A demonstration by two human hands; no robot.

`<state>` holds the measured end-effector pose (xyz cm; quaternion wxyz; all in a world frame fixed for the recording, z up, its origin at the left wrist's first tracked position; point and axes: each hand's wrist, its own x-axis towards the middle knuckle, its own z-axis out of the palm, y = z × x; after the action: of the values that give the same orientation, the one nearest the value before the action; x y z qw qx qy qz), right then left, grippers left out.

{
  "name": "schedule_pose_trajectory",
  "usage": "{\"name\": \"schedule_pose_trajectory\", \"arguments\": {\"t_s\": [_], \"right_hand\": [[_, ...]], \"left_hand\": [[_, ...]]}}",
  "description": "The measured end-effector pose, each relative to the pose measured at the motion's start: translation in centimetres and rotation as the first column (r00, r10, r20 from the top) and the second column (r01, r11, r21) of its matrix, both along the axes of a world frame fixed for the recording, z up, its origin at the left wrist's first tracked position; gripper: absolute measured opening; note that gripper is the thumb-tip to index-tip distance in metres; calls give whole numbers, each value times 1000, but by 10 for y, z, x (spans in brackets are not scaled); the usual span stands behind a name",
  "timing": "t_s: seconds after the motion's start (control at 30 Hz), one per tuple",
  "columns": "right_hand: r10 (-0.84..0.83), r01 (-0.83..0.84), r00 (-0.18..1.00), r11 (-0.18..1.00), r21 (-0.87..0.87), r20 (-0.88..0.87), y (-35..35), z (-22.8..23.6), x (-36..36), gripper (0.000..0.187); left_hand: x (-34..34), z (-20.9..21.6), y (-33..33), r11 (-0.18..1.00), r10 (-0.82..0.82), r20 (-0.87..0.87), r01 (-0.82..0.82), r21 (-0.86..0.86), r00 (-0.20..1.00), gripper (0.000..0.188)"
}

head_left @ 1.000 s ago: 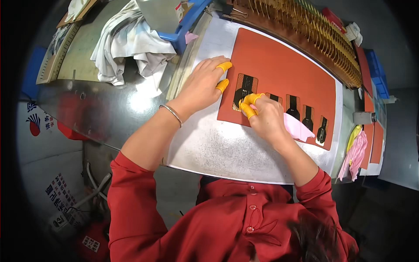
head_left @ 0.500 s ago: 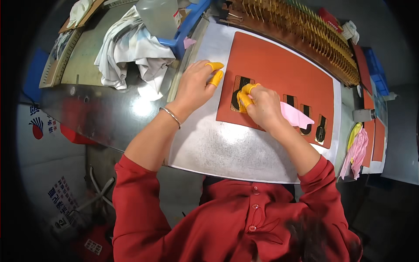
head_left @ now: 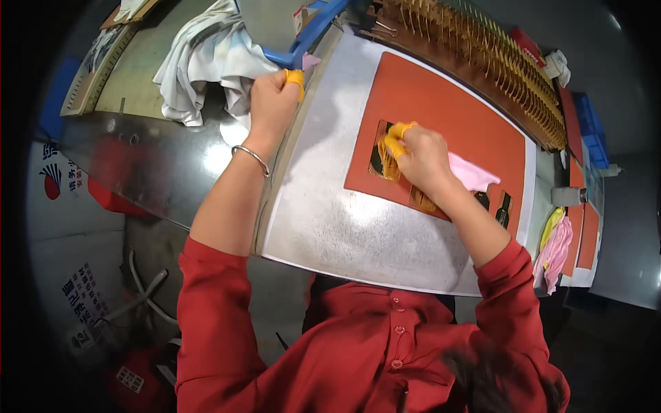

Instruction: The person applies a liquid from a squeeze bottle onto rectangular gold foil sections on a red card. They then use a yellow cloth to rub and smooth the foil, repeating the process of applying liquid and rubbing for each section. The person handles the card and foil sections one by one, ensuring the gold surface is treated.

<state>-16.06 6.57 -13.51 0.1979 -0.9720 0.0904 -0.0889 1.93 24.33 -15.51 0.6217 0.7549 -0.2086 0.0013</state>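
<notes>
Orange mat [head_left: 447, 103]: on grey table [head_left: 330, 241]; black-and-gold piece [head_left: 376, 160] at its left end, partly covered.
Left hand [head_left: 273, 100]: shifted from beside mat to blue bin [head_left: 300, 49]; curled, grip contents can't tell.
Right hand [head_left: 423, 160]: fingers bent over piece, clamped or not can't tell; only 1 hand on work now.
Room: white cloth [head_left: 213, 55] left, gold-hooped rack [head_left: 475, 69] behind.

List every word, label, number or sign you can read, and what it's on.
Pale panel, left: printed characters, not transcribed here, and a fan-like blue-and-red emblem; dark characters below.
White label, lower left: print too small to read.
Black-and-gold pieces on the orange sheet: any marking too small or blurred.
Red box, top right: any print too small.
</notes>
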Motion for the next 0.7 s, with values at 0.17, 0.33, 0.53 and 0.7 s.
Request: {"name": "schedule_pose_trajectory", "arguments": {"t_s": [0.17, 0.33, 0.53, 0.7], "right_hand": [[87, -86, 996, 995, -58, 9, 7, -3, -9, 11], [64, -64, 998, 998, -10, 20, -7, 7, 10, 11], [101, -100, 994, 995, -25, 49, -9, 2, 6, 9], [87, -87, 996, 995, -57, 6, -23, -2, 18, 13]], "left_hand": [[9, -5, 8, 998, 16, -77, -21, -67, 997, 22], [15, -4, 7, 991, 65, -114, -78, -109, 991, 22], [12, -1, 8, 988, 71, -124, -87, -126, 990, 23], [9, 2, 7, 994, 38, -82, -45, -96, 996, 22]]}}
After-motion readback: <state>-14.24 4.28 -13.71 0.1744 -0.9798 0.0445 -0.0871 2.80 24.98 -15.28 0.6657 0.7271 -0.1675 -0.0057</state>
